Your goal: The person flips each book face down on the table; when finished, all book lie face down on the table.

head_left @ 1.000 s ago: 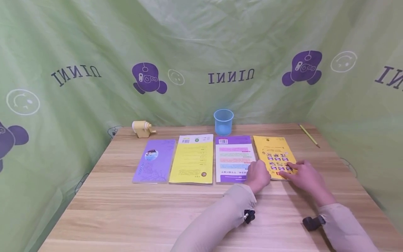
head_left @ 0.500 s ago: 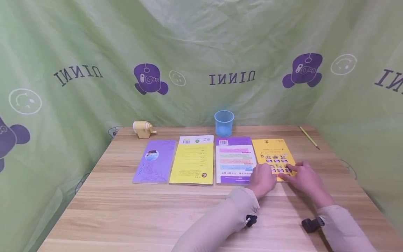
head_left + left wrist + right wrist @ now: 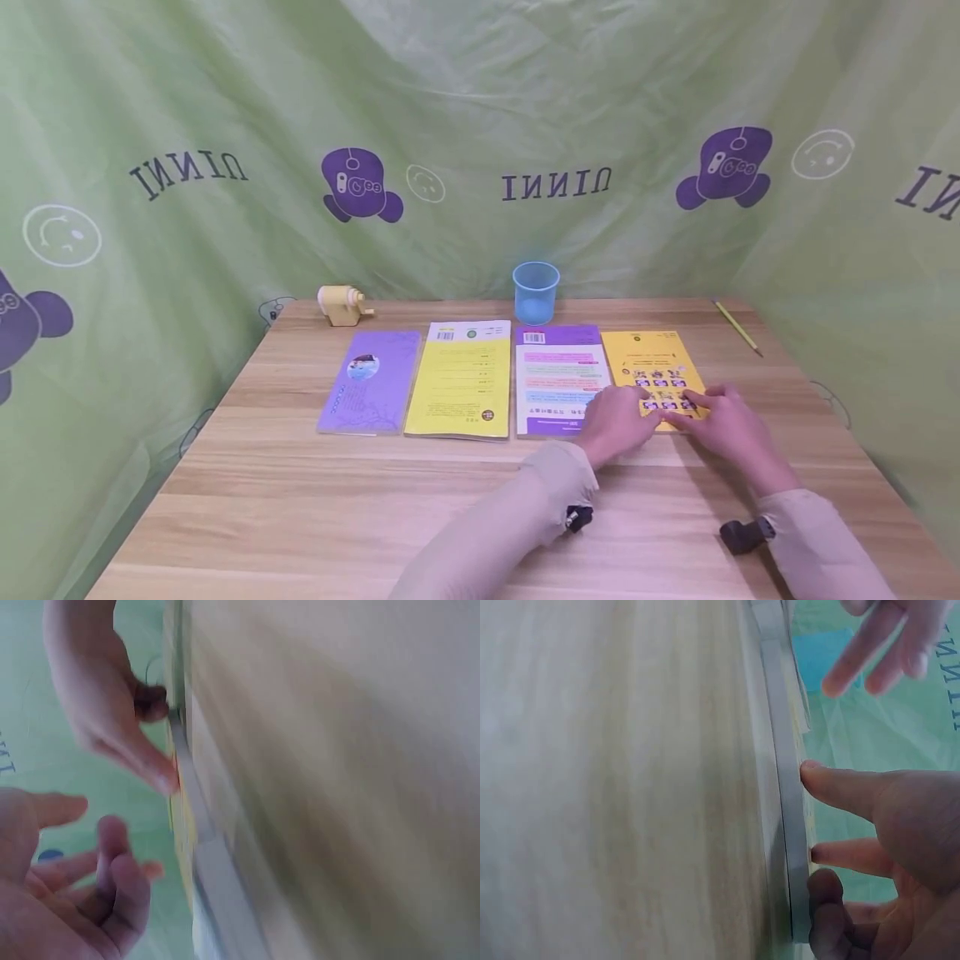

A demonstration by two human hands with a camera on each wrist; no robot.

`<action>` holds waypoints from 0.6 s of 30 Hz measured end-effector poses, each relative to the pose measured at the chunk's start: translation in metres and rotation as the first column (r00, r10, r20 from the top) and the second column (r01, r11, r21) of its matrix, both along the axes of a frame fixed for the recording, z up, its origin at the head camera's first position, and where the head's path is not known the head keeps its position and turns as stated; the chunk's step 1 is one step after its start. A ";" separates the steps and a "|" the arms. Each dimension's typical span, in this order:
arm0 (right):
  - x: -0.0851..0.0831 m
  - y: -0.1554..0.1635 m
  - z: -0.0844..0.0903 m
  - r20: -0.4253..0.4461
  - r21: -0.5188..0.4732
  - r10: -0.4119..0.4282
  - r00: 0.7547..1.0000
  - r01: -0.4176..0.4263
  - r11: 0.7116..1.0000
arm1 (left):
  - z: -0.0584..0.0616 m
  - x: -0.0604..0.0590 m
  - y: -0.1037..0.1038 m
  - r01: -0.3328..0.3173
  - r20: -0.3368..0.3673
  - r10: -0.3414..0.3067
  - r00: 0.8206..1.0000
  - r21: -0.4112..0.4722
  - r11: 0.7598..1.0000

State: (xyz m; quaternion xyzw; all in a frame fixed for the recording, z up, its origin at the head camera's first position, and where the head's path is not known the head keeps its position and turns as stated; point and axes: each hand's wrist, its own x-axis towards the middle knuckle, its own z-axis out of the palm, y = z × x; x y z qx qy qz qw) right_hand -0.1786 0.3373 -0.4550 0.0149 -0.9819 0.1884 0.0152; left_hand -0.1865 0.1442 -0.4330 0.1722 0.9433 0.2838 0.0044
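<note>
Head view: nearest me, my right hand presses straight fingers on the near edge of the orange booklet, pinning it to the worktop; my left hand hovers released beside it. Beyond, toward the far edge, stands a blue cup.

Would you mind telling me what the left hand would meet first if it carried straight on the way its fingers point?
Probably the right hand: the left hand points rightward, low over the orange-yellow booklet; depth is unclear.
</note>
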 end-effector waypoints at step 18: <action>-0.005 -0.005 0.038 -0.098 -0.169 -0.009 0.995 -0.008 0.986 | 0.047 -0.036 -0.144 0.006 -0.287 -0.066 0.956 -0.204 0.979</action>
